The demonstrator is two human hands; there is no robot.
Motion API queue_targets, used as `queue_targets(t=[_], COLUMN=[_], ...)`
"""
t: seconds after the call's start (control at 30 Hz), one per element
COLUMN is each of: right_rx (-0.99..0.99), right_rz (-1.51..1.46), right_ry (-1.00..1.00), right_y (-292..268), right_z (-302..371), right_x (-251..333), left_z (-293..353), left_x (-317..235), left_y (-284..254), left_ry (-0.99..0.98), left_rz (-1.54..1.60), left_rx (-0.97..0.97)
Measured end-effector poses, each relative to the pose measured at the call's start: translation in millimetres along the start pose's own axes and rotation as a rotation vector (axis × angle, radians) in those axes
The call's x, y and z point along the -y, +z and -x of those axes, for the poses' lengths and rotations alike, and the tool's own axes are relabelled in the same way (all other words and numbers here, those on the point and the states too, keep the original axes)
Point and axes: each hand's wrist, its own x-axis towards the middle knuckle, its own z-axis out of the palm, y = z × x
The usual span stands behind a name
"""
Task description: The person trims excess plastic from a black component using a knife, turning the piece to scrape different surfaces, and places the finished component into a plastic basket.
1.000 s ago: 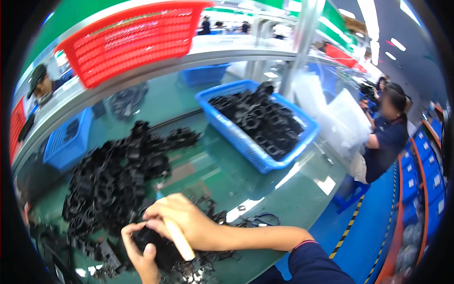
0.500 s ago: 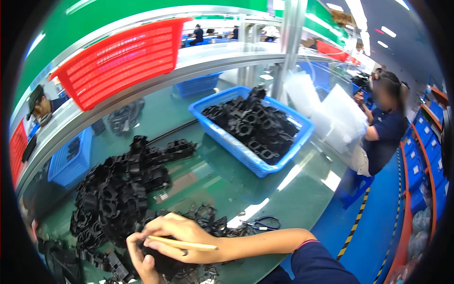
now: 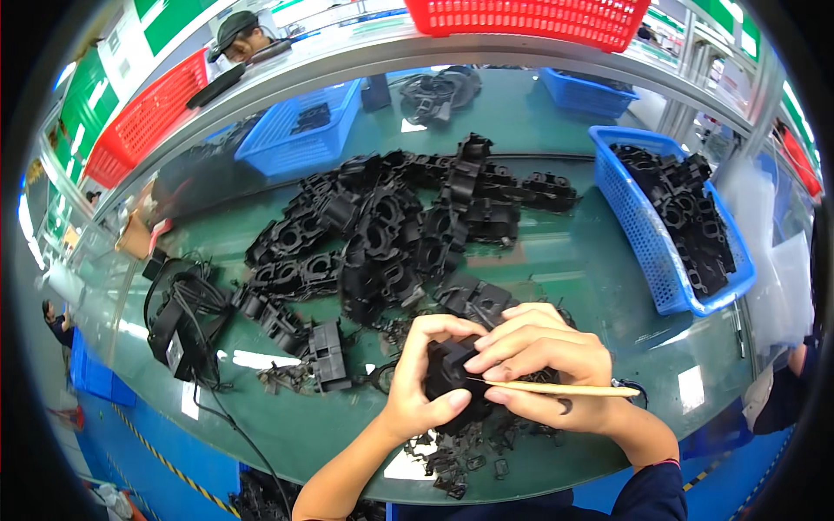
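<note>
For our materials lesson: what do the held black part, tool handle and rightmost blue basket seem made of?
Black part: probably matte plastic; dull, dark surface.
Tool handle: smooth wood or plastic; pale yellow leaves it open.
Rightmost blue basket: likely semi-gloss plastic; regular perforations.

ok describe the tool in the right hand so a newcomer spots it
Over the green table, the left hand grips a black part. The right hand points the tool at it: a slim stick, pale yellow unlike the heaped black pieces.
</note>
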Motion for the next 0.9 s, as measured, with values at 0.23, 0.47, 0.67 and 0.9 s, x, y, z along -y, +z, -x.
queue_targets(t=[0.23, 0.47, 0.67, 0.9], right_rx=[0.065, 0.124, 0.152, 0.046], right_rz=[0.086, 0.103, 0.402, 0.577], right_ry=[-0.014, -0.011, -0.205, -0.357], right_y=[-2, -9, -4, 5], right_z=[-2, -4, 0, 6], right_x=[5, 9, 7, 10], left_z=[1, -1, 0, 0], left_x=[3, 6, 6, 6], left_y=[-4, -9, -4, -5], left_ry=[0.079, 0.177, 0.194, 0.185], left_rz=[-0.107, -0.213, -0.302, -0.234], left_rx=[0.033, 0.106, 0.13, 0.087])
